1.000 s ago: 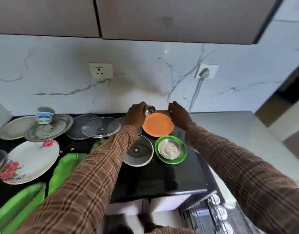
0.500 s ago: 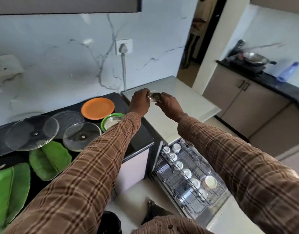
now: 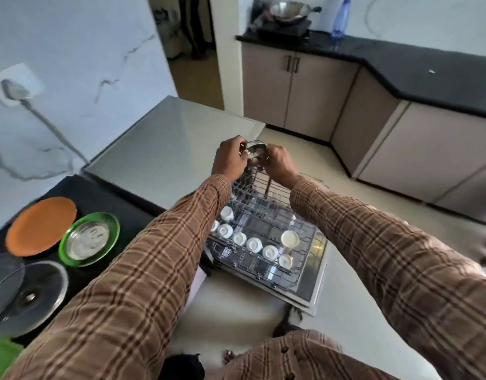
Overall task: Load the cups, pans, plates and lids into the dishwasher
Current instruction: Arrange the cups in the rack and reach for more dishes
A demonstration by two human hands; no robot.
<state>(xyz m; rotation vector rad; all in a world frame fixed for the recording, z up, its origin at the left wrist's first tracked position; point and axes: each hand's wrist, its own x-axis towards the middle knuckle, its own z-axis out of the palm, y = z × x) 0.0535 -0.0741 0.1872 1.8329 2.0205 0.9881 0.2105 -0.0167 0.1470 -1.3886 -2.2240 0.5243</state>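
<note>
Both hands hold a small steel cup (image 3: 255, 149) above the far end of the pulled-out dishwasher rack (image 3: 299, 272). My left hand (image 3: 229, 157) grips its left side and my right hand (image 3: 278, 164) its right side. Several white cups (image 3: 252, 244) stand upside down in the rack's near row. On the black counter at the left lie an orange plate (image 3: 40, 226), a green plate (image 3: 111, 229) with a steel lid (image 3: 86, 239) on it, and a glass lid (image 3: 27, 296).
A pale grey worktop (image 3: 165, 144) runs between the black counter and the dishwasher. A power cord (image 3: 49, 127) hangs down the marble wall. Cabinets with a dark counter (image 3: 417, 75), a steel pan (image 3: 289, 10) and a bottle (image 3: 340, 16) line the far right.
Both hands carried the steel cup from the back of the black counter rightward to above the dishwasher rack. My view swung right and down with them.
</note>
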